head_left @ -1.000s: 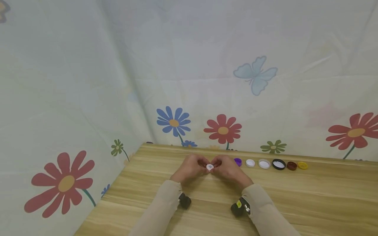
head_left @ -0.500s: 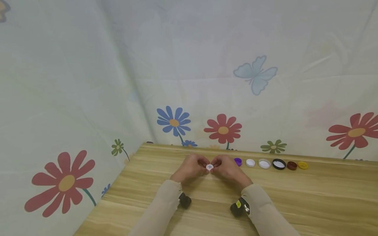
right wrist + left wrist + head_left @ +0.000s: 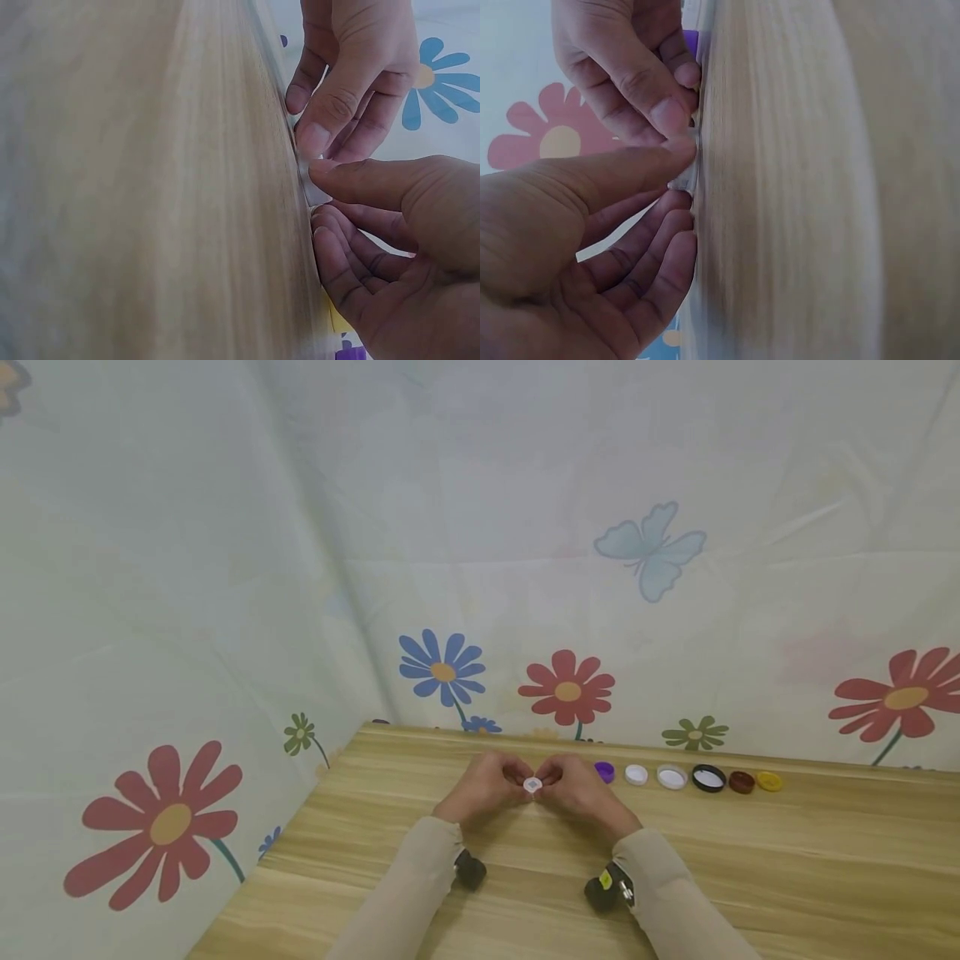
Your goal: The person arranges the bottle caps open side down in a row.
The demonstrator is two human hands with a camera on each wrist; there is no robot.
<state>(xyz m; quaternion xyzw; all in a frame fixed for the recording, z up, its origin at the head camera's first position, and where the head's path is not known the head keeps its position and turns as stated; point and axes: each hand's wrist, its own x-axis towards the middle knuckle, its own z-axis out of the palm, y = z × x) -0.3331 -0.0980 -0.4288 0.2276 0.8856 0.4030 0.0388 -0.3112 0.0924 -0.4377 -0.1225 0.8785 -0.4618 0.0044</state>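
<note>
At the middle of the table in the head view, both hands meet at a small white round cap [image 3: 532, 784] with a greyish mark on its top. My left hand [image 3: 486, 787] pinches its left side between thumb and fingers. From the other side my right hand [image 3: 577, 787] grips it the same way. The wrist views show the white cap [image 3: 317, 195] low at the wooden surface, partly covered by both thumbs. In the left wrist view, the left thumb [image 3: 641, 165] lies along it. Its underside is hidden.
Right of the hands, a row of caps runs along the table's [image 3: 525, 877] back: purple [image 3: 604, 772], white [image 3: 636, 774], a clear-rimmed white cap [image 3: 671, 777], black-rimmed [image 3: 708, 778], brown [image 3: 741, 782] and yellow [image 3: 768, 781]. A flower-printed cloth [image 3: 510, 568] hangs behind and at left.
Between one second and half a second ago the white cap's top shifts slightly in angle between the fingers. Both hands otherwise stay in place.
</note>
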